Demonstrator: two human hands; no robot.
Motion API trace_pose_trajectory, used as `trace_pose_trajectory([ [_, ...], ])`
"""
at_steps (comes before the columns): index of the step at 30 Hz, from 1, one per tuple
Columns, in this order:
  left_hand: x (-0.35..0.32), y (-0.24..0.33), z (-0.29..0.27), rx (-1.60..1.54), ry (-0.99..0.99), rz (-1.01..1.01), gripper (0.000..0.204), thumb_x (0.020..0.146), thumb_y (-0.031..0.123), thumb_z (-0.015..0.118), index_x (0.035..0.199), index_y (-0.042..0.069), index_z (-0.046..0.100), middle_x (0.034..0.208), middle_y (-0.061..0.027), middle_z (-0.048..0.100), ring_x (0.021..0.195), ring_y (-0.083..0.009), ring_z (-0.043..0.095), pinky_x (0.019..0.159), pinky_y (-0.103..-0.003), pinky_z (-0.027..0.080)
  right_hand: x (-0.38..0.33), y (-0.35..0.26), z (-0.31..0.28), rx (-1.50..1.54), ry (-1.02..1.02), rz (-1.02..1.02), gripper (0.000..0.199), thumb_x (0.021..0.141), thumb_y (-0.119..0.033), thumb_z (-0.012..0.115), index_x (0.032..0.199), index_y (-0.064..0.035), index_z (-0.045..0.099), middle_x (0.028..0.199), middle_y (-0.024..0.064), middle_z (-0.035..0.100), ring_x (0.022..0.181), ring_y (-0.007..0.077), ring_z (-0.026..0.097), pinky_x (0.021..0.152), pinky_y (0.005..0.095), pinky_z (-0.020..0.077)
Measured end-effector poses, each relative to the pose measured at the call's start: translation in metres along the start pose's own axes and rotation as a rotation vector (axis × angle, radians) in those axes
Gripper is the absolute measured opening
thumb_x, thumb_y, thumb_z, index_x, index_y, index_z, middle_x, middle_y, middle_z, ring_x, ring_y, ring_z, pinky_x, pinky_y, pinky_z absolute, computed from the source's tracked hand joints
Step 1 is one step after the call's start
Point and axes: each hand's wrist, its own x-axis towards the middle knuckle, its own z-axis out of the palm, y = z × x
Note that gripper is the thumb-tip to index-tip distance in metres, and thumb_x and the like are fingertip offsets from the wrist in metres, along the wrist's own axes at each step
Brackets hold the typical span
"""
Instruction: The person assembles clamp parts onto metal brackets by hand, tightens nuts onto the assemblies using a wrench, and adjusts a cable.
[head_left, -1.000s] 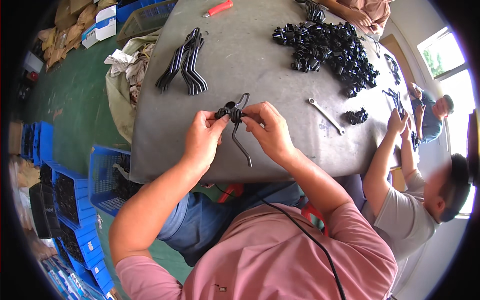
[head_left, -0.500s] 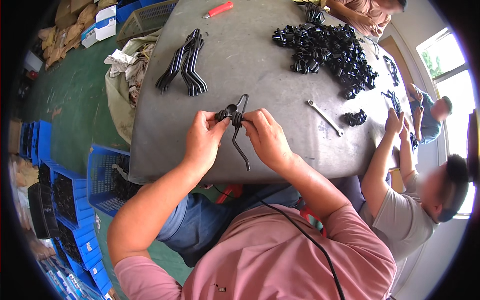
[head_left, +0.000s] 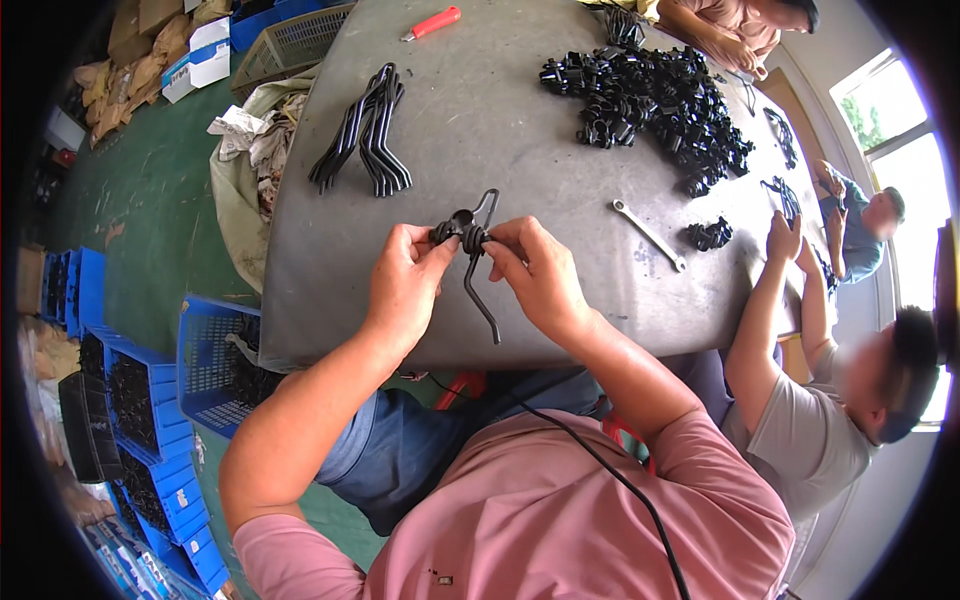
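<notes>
As hands pinch it, black bent wire bracket (head_left: 480,262), knotted top

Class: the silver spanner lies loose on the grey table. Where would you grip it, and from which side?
Probably the slim middle shank of the spanner, pinched from above across its width. It lies flat on the table with bare surface around it; its ends are broader.

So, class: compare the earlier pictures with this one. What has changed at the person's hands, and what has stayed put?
Very little. Both hands, left hand and right hand, keep pinching the black bent-wire part above the table edge, shifting only slightly. The bundle of wire parts, spanner and heap of black clips stayed.
</notes>
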Motion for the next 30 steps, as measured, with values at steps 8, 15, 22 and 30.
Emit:
trace_pose_trajectory([
  [8, 0.000, 0.002, -0.004, 0.089, -0.003, -0.065, 0.026, 0.096, 0.020, 0.074, 0.107, 0.002, 0.058, 0.086, -0.0026, 0.065, 0.063, -0.0053, 0.052, 0.052, -0.025, 0.043, 0.002, 0.011, -0.003, -0.383, -0.004, -0.456, 0.016, 0.095, 0.002, 0.066, 0.108, 0.0007, 0.057, 0.094, 0.0125, 0.061, 0.072, 0.0206, 0.069, 0.064, 0.0334, 0.0551],
  [15, -0.001, 0.009, -0.002, 0.160, 0.004, 0.008, 0.027, 0.096, 0.019, 0.073, 0.109, 0.001, 0.058, 0.093, -0.0043, 0.069, 0.070, -0.0065, 0.056, 0.059, -0.025, 0.046, -0.002, 0.003, -0.008, -0.205, -0.020, -0.315, 0.025, 0.090, 0.005, 0.066, 0.112, -0.0006, 0.055, 0.100, 0.0174, 0.060, 0.083, 0.0381, 0.066, 0.069, 0.0441, 0.0555],
  [22, -0.001, 0.006, -0.005, 0.114, -0.015, 0.082, 0.027, 0.097, 0.014, 0.072, 0.113, 0.000, 0.055, 0.097, -0.0055, 0.070, 0.076, -0.0082, 0.059, 0.064, -0.026, 0.049, -0.003, -0.007, -0.006, -0.162, -0.021, -0.255, 0.020, 0.093, 0.001, 0.067, 0.108, -0.0004, 0.055, 0.094, 0.0162, 0.061, 0.080, 0.0379, 0.066, 0.067, 0.0426, 0.0551],
  [30, -0.008, 0.006, 0.002, 0.190, 0.020, 0.136, 0.033, 0.094, 0.016, 0.075, 0.114, -0.001, 0.056, 0.101, -0.0116, 0.072, 0.071, -0.0114, 0.059, 0.065, -0.030, 0.051, -0.004, 0.007, -0.003, -0.405, 0.084, -0.174, 0.015, 0.100, -0.013, 0.063, 0.093, -0.0021, 0.055, 0.074, 0.0155, 0.057, 0.071, 0.0366, 0.060, 0.065, 0.0460, 0.0471],
])
